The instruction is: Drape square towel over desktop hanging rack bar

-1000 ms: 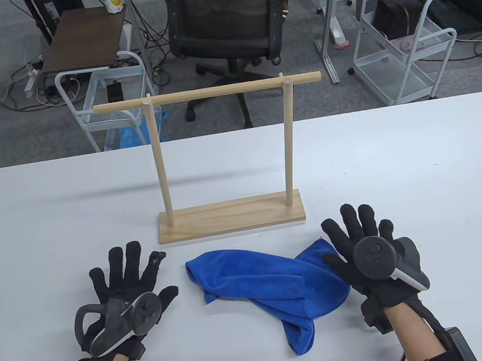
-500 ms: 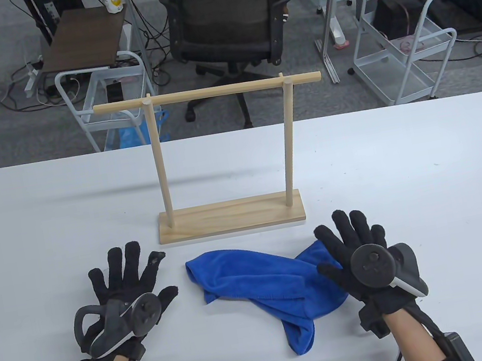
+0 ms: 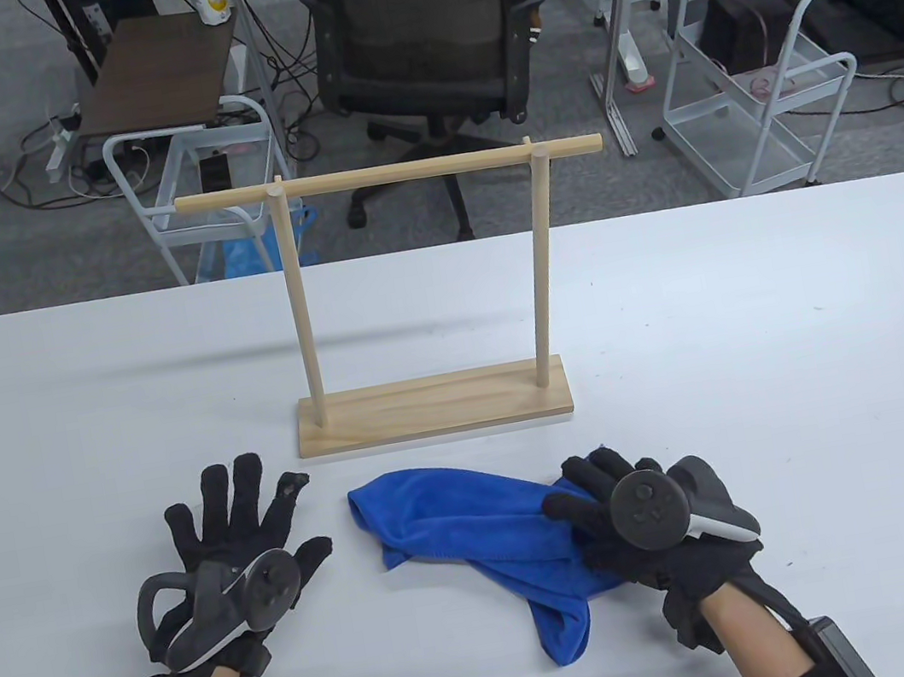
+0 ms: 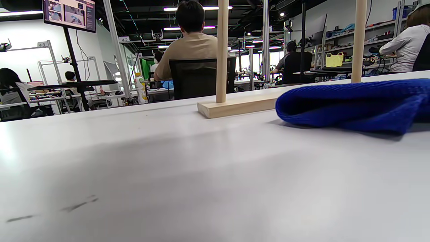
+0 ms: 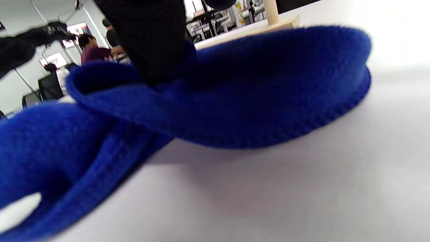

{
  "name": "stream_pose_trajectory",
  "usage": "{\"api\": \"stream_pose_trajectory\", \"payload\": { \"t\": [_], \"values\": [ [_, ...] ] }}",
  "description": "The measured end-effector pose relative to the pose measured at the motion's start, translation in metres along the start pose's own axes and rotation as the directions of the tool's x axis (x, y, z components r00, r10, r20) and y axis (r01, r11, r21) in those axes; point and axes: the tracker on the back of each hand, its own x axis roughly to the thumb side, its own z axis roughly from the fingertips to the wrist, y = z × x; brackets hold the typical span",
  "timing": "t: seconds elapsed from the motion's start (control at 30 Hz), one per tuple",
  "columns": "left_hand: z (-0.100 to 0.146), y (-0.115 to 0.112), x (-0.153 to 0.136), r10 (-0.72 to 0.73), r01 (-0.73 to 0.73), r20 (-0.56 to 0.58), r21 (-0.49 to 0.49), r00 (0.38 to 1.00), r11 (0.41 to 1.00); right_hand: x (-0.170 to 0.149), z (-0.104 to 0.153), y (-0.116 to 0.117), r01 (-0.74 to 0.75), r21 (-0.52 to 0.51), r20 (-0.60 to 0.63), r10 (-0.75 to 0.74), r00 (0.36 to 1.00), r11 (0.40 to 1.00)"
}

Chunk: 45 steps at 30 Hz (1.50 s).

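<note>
While your right hand (image 3: 621,522) sits on the right part of the blue towel (image 3: 466,526), fingers curled down into the cloth, I can't tell if you've actually pinched it; the right wrist view just shows a fingertip (image 5: 153,40) pressed into a fold. Towel lies crumpled at lower centre of the table view, just in front of the rack base (image 3: 433,406). Bar (image 3: 390,176) is bare, high in mid-frame, so expect a tall lift. Your left hand (image 3: 236,548) lies flat with fingers spread, lower left, holding nothing, beside the towel's left end and likely placed to take that end.
</note>
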Motion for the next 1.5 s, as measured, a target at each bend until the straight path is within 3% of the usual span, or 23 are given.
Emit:
{"api": "stream_pose_trajectory", "payload": {
  "t": [0.2,0.53,0.83,0.93,1.13,1.33,1.5],
  "values": [
    [0.0,0.0,-0.001,0.009,-0.009,-0.002,0.002,1.0,1.0,0.004,-0.013,0.006,-0.023,0.021,0.007,0.023,1.0,1.0],
    [0.002,0.002,-0.006,0.028,-0.028,-0.014,0.013,1.0,1.0,-0.003,-0.012,-0.008,0.107,-0.041,0.013,-0.107,0.994,0.993],
    [0.002,0.003,-0.007,0.043,-0.043,-0.016,0.009,0.999,0.999,0.014,-0.031,0.011,0.046,0.06,0.016,-0.047,0.999,0.997],
    [0.002,0.004,-0.007,0.046,-0.046,-0.018,0.011,0.999,0.999,0.014,-0.033,0.011,0.06,0.037,0.016,-0.061,0.998,0.998],
    [0.002,0.004,-0.011,0.068,-0.067,-0.019,0.015,0.998,0.998,0.013,-0.033,-0.005,0.182,-0.039,0.051,-0.18,0.982,0.982],
    [0.003,0.004,-0.013,0.083,-0.083,-0.022,0.016,0.996,0.996,0.014,-0.037,-0.025,0.451,-0.096,0.103,-0.442,0.891,0.887],
    [0.003,0.005,-0.014,0.09,-0.09,-0.025,0.016,0.996,0.996,0.021,-0.037,-0.047,0.487,-0.189,0.142,-0.467,0.873,0.852]
  ]
}}
